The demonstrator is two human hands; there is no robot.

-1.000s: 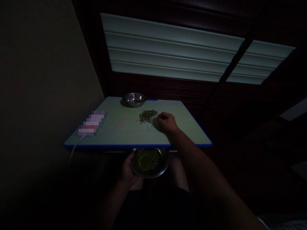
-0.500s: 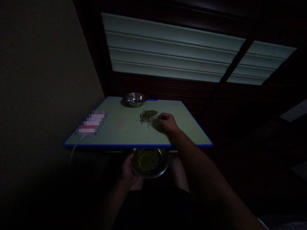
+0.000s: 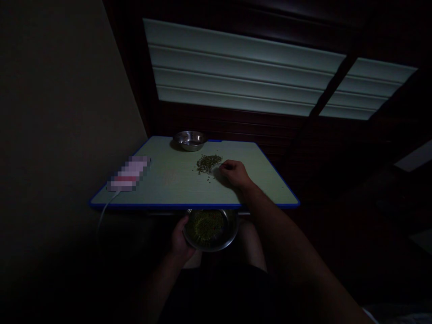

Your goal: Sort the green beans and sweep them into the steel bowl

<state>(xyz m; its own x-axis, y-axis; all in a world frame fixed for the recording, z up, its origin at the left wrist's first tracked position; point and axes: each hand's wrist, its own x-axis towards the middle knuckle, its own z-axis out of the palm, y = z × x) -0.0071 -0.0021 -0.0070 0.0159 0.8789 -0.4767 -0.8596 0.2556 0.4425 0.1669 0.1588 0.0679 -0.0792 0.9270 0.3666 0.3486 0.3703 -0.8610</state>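
My left hand (image 3: pixel 181 238) grips the left rim of a metal bowl (image 3: pixel 221 246) just below the table's front edge. Small green grains, like mung beans (image 3: pixel 207 226), cover much of the bowl's bottom. Over the table, my right hand (image 3: pixel 235 172) is closed, thumb and fingers pinching a small clear piece (image 3: pixel 215 169) that looks like thin plastic; its exact kind is too dim to make out. That piece meets the near right side of a loose pile of similar grains (image 3: pixel 207 163) on the tabletop. A few stray grains lie in front of the pile.
The pale table (image 3: pixel 158 191) has a blue edge. At its back stands a second metal bowl (image 3: pixel 190 141). On the left lies a phone (image 3: pixel 130 173), its screen blurred out, with a white cable (image 3: pixel 106 208) hanging off the front. A wall rises at left, a slatted panel (image 3: pixel 236 69) behind.
My right hand has shifted very slightly, and the clear piece in it shows at a different tilt against the pile. The left hand and its bowl stay in place.
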